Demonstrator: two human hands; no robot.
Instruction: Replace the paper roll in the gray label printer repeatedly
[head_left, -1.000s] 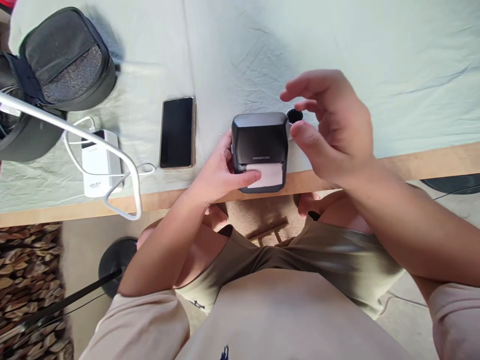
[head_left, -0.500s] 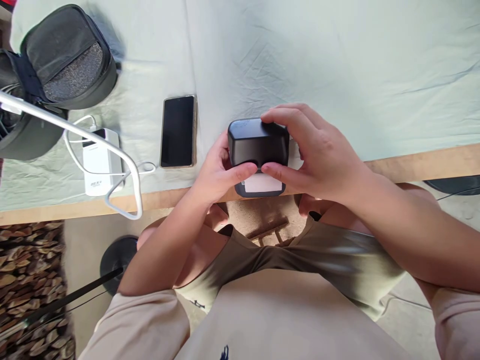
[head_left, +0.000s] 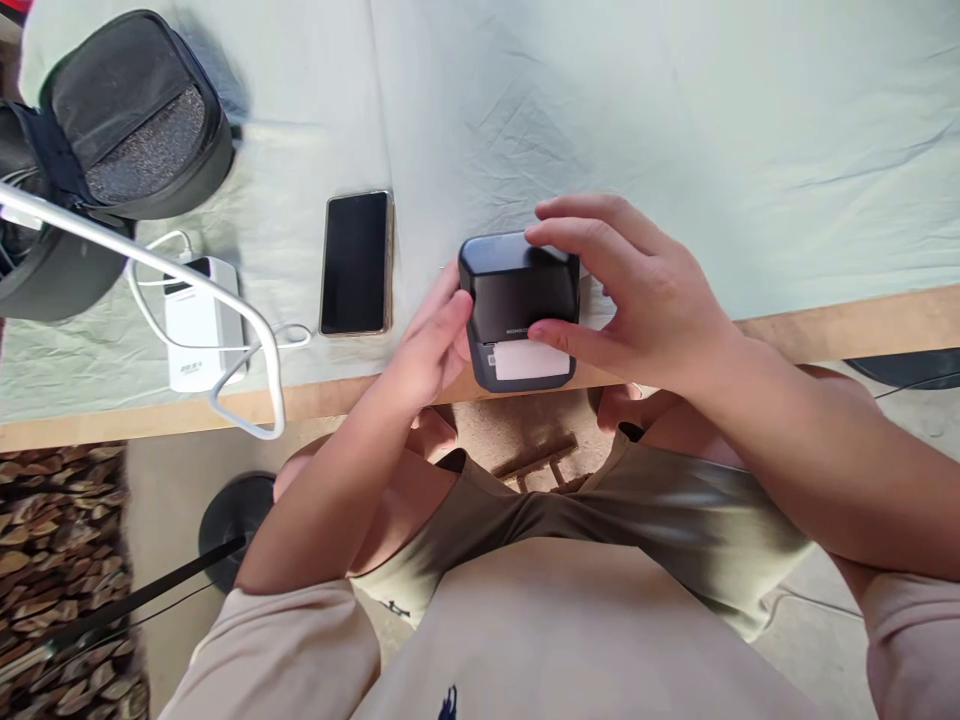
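Observation:
A small dark grey label printer (head_left: pixel 516 300) sits at the near edge of the table, with white paper (head_left: pixel 529 360) showing at its front slot. My right hand (head_left: pixel 637 295) grips it from the right, fingers over the top and thumb on the front just above the paper. Against the printer's left side rests my left hand (head_left: pixel 431 345), fingers curled along it. The small black round object seen earlier is hidden behind my right hand.
A black phone (head_left: pixel 355 262) lies face up left of the printer. Further left are a white power bank (head_left: pixel 196 322) with a white cable, a white metal bar (head_left: pixel 187 290) and a black bag (head_left: pixel 112 140). Pale green cloth (head_left: pixel 675 120) covers the table.
My right hand came down from above the small black object and gripped the printer. My left thumb left the paper slot and moved to the printer's left side.

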